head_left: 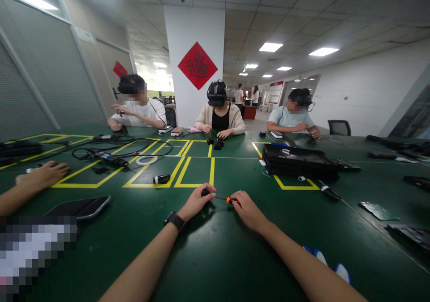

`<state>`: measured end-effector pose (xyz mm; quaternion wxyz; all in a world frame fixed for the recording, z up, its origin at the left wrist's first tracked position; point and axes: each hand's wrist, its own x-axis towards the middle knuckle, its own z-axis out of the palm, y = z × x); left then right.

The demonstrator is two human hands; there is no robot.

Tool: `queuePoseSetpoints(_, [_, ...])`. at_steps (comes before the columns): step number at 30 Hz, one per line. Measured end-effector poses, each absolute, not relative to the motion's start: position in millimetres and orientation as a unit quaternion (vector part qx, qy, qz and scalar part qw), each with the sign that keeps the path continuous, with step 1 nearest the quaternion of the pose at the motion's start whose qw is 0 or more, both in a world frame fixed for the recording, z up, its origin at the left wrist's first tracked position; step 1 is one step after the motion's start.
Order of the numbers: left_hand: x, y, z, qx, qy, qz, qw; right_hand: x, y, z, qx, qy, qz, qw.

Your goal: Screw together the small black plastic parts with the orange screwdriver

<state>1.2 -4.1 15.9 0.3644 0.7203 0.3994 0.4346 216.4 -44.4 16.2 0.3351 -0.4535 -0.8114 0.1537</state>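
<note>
On green table, left hand pinching small part, right hand on screwdriver

Yellow tape lines mark the green counter; a black tray, tangled cables and a white ring lie there.

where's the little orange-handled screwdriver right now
In the head view, the screwdriver lies centre, held in the right hand, its tip at the small black part under the left hand.
</note>
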Motion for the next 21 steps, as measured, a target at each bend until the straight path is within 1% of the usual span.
queuePoseSetpoints(10, [0.9,-1.6,13.2,0.725,0.401,0.428,0.360,216.9,-42.2,14.4,-0.458,-0.796,0.165,0.360])
queuePoseSetpoints(21, [0.2,-3.6,15.0,0.719,0.397,0.431,0.373,216.1,-41.3,14.0,-0.462,-0.800,0.156,0.349])
